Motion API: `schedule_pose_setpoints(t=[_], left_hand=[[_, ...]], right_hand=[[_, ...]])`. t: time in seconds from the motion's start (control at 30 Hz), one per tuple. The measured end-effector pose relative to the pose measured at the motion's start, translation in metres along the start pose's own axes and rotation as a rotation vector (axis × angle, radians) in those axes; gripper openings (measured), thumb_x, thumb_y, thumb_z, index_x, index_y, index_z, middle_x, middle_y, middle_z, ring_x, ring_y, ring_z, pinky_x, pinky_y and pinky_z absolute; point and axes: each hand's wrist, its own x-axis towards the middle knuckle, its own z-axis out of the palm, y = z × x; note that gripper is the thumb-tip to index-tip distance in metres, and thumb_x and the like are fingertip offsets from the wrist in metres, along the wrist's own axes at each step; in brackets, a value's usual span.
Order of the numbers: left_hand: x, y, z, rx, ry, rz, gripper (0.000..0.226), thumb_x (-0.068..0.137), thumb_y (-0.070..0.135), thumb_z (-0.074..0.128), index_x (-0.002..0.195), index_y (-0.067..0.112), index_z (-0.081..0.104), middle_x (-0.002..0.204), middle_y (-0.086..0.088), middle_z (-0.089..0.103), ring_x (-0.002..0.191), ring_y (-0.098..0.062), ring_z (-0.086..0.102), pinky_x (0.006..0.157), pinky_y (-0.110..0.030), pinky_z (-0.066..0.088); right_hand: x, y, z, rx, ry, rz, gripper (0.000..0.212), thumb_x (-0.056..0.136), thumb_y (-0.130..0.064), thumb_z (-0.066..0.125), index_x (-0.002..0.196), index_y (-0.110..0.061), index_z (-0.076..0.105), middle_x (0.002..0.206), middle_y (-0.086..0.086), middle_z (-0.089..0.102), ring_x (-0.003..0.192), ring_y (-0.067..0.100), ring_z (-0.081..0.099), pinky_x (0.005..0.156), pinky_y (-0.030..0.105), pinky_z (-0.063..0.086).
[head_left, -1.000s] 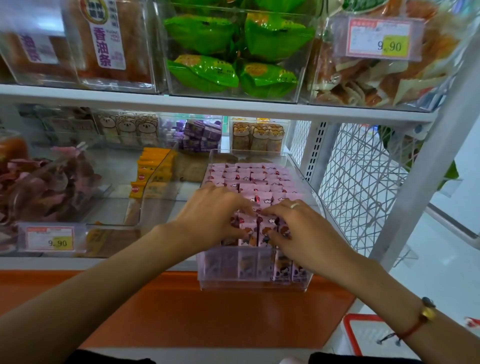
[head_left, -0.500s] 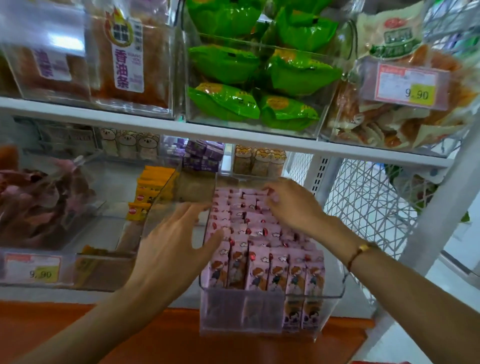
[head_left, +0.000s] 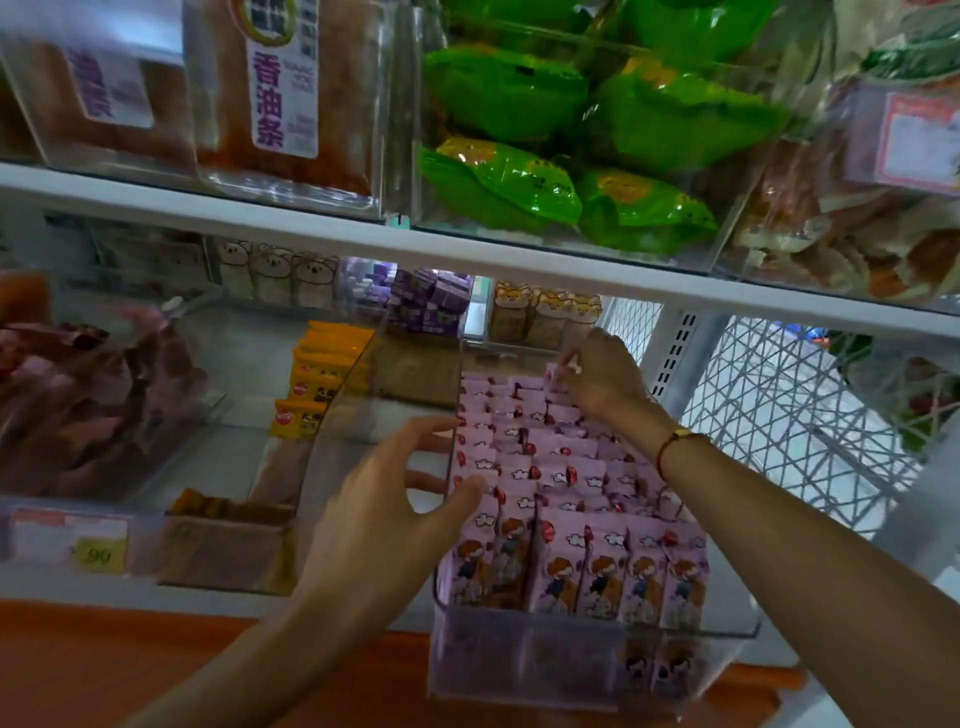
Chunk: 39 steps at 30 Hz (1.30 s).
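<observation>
Packets (head_left: 566, 483): left hand (head_left: 379, 514) splayed, right hand (head_left: 602, 379) pinching.

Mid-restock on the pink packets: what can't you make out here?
Head view only.
Right hand: its own back hides whether the fingertips pinch a pink packet.
Lower-left price tag: motion blur; digits unreadable beyond 90.
Upper-right price tag: blurred, cut by the right edge.
Clear bin: frosted front panel hides the packets' lower halves.
</observation>
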Motion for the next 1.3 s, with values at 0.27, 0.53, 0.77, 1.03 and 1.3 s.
schedule_pose_setpoints(t=[0.27,0.53,0.77,1.03,1.3], left_hand=[[-0.003,0.015,-0.006,0.081,0.138,0.041,0.056,0.086,0.053,0.05,0.135,0.032,0.038,0.122,0.017,0.05,0.106,-0.002,0.052,0.088,-0.032,0.048],[-0.025,0.051,0.003,0.238,0.073,0.387,0.073,0.071,0.068,0.054,0.133,0.032,0.041,0.117,0.026,0.036,0.107,0.008,0.035,0.079,-0.006,0.027],[-0.031,0.055,0.012,0.225,-0.05,0.408,0.035,0.081,0.045,0.067,0.114,0.034,0.059,0.105,0.022,0.057,0.089,0.005,0.055,0.071,-0.018,0.049],[-0.028,0.056,0.016,-0.109,-0.147,0.243,0.029,0.089,0.035,0.056,0.118,0.033,0.058,0.108,0.022,0.062,0.096,0.007,0.058,0.074,-0.019,0.053],[-0.028,0.053,0.021,-0.071,-0.052,0.306,0.048,0.08,0.03,0.072,0.123,0.033,0.053,0.107,0.02,0.061,0.092,0.012,0.058,0.069,-0.003,0.047]], right_hand=[[-0.04,-0.023,-0.034,0.636,0.446,0.153,0.009,0.098,-0.012,0.047,0.1,-0.005,0.054,0.083,-0.007,0.055,0.078,0.009,0.053,0.064,0.008,0.038],[-0.153,-0.049,-0.074,1.157,0.314,0.297,0.007,0.098,-0.023,0.048,0.099,-0.016,0.051,0.09,0.001,0.062,0.074,0.002,0.062,0.065,0.014,0.051],[-0.174,-0.052,-0.089,1.354,0.138,0.458,0.025,0.095,-0.028,0.054,0.111,-0.009,0.057,0.086,0.001,0.065,0.08,0.01,0.063,0.072,0.027,0.052],[-0.176,-0.045,-0.09,1.417,-0.225,0.239,0.02,0.087,-0.027,0.055,0.105,-0.018,0.058,0.088,-0.011,0.065,0.105,0.015,0.06,0.105,0.038,0.039],[-0.178,-0.048,-0.081,1.319,0.042,0.218,0.047,0.071,-0.023,0.077,0.113,-0.019,0.056,0.108,0.001,0.068,0.1,0.014,0.067,0.077,0.029,0.058]])
